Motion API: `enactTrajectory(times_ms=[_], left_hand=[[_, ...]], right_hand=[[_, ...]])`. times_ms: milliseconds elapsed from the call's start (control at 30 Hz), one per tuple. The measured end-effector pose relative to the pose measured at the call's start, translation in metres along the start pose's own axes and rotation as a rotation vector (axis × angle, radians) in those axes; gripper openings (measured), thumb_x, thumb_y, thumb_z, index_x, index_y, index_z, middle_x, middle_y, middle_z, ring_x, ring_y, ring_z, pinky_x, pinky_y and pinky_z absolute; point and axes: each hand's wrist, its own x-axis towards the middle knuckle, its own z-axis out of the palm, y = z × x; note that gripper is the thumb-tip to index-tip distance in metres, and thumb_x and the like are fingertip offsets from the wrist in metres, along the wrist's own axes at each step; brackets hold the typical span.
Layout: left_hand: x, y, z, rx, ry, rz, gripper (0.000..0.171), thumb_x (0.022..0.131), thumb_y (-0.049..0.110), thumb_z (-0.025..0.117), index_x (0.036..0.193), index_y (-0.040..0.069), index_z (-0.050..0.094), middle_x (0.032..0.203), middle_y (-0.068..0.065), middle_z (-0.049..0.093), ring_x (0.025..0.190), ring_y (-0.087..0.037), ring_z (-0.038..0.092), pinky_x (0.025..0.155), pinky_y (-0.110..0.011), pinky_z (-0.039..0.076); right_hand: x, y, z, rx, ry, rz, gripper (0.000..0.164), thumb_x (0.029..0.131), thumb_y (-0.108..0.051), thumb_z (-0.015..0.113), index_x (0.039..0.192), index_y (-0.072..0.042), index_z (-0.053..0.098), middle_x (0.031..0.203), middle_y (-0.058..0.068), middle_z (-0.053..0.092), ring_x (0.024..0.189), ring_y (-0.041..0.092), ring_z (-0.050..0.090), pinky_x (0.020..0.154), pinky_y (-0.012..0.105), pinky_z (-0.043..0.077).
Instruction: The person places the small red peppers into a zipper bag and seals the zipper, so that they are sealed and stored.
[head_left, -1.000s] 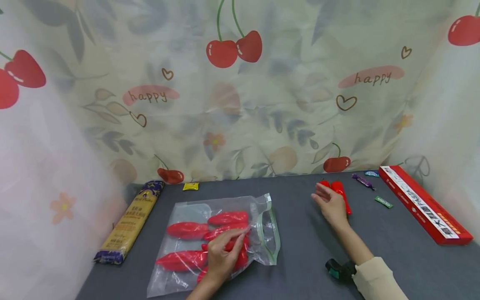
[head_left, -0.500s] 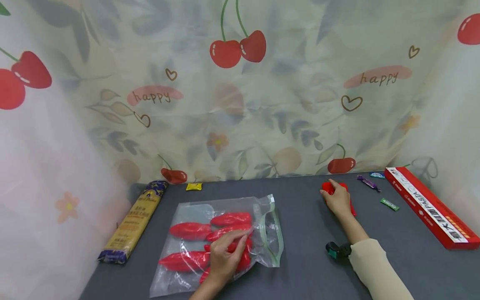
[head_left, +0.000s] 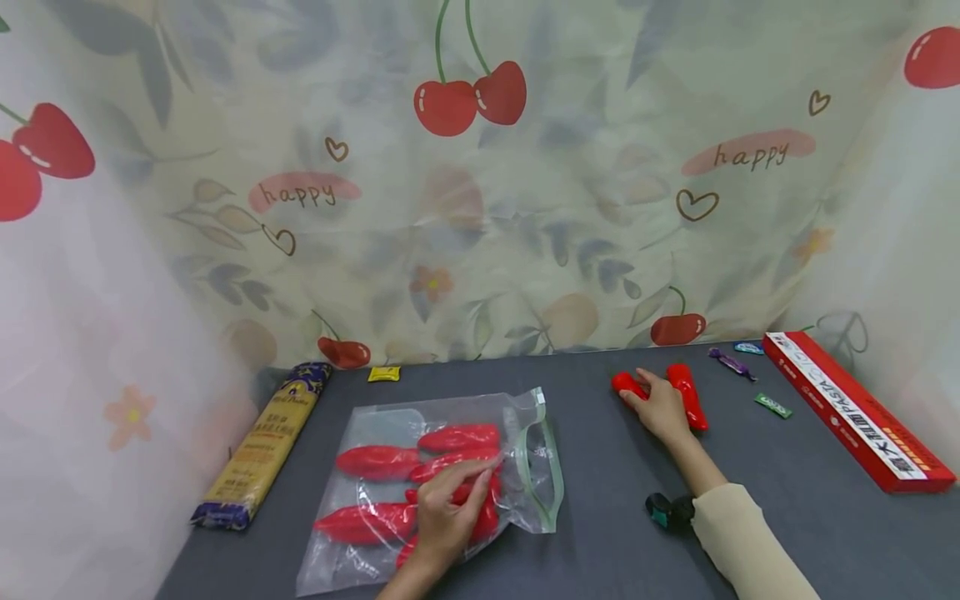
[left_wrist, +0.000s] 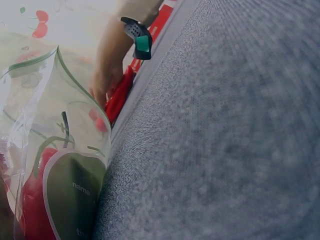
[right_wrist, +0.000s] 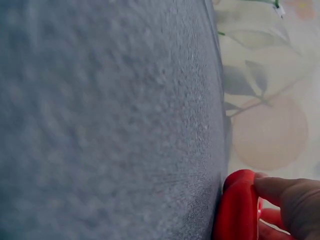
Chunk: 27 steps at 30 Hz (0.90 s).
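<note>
A clear zip bag [head_left: 401, 408] with several long red peppers [head_left: 365, 523] inside lies on the grey table, its green-edged mouth gaping to the right. My left hand [head_left: 446, 508] pinches the bag's plastic near that mouth. Green stems and a dark green label [left_wrist: 75, 195] show through the plastic in the left wrist view. To the right, my right hand [head_left: 663, 408] grips a red pepper [head_left: 628, 383] between thumb and fingers, low at the tabletop. A second loose red pepper [head_left: 687, 396] lies just right of that hand. The gripped pepper [right_wrist: 237, 207] also shows in the right wrist view.
A yellow-and-blue pasta packet [head_left: 262, 446] lies on the left, a red pasta box [head_left: 855, 408] on the right. Small wrapped sweets are scattered behind: yellow [head_left: 384, 374], purple [head_left: 732, 364], green [head_left: 772, 406], blue [head_left: 748, 347]. A printed curtain [head_left: 525, 208] hangs at the back.
My right hand has come down to the two loose peppers, taken hold of the left one and shifted it slightly left, apart from the other. My left hand and the bag stay put.
</note>
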Motion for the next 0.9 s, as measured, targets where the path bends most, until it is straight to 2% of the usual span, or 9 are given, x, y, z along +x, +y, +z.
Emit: enactTrajectory(times_ms=[267,467,567,667,733,900], left_hand=[[-0.001,0.001,0.0,0.001,-0.005,-0.021,0.029,0.068,-0.006,0.073,0.095,0.002,0.07,0.085,-0.013,0.072,0.079,-0.018,0.07,0.078,-0.019,0.053],[-0.001,0.0,0.0,0.002,-0.005,-0.014,0.026,0.07,-0.004,0.072,0.095,0.003,0.07,0.084,-0.012,0.072,0.078,-0.017,0.07,0.075,-0.019,0.054],[-0.001,0.001,0.0,-0.001,-0.005,-0.013,0.027,0.069,-0.006,0.072,0.095,0.002,0.07,0.085,-0.012,0.072,0.078,-0.017,0.07,0.075,-0.019,0.054],[0.0,0.001,0.0,-0.001,-0.008,-0.02,0.029,0.068,-0.006,0.072,0.096,0.002,0.07,0.085,-0.012,0.072,0.078,-0.016,0.07,0.076,-0.019,0.054],[0.0,0.002,0.0,0.001,-0.008,-0.021,0.028,0.069,-0.006,0.072,0.095,0.002,0.07,0.085,-0.012,0.072,0.078,-0.016,0.07,0.076,-0.019,0.054],[0.0,0.002,0.0,0.003,-0.008,-0.018,0.027,0.069,-0.005,0.072,0.095,0.003,0.07,0.085,-0.012,0.072,0.077,-0.017,0.07,0.075,-0.019,0.054]], right_hand=[[-0.013,-0.009,-0.003,0.008,-0.101,-0.008,0.053,0.087,-0.021,0.059,0.131,0.005,0.044,0.123,0.028,0.054,0.107,0.039,0.055,0.092,0.051,0.045],[-0.025,-0.025,-0.011,0.138,-0.088,0.003,0.054,0.091,-0.03,0.054,0.133,0.001,0.043,0.121,0.025,0.057,0.104,0.034,0.059,0.09,0.045,0.049],[-0.032,-0.037,-0.013,0.291,-0.111,0.04,0.052,0.093,-0.029,0.05,0.137,-0.003,0.04,0.122,0.023,0.054,0.095,0.025,0.06,0.081,0.036,0.053],[-0.039,-0.049,-0.01,0.494,-0.139,0.094,0.049,0.095,-0.023,0.046,0.14,-0.006,0.036,0.126,0.022,0.048,0.086,0.009,0.058,0.073,0.026,0.054],[-0.044,-0.055,-0.004,0.622,-0.143,0.138,0.047,0.095,-0.019,0.045,0.14,-0.007,0.035,0.129,0.02,0.044,0.082,0.003,0.055,0.071,0.023,0.054],[-0.057,-0.07,0.02,0.751,-0.096,0.219,0.041,0.094,-0.017,0.049,0.133,-0.007,0.04,0.129,0.017,0.046,0.08,0.0,0.054,0.07,0.025,0.053]])
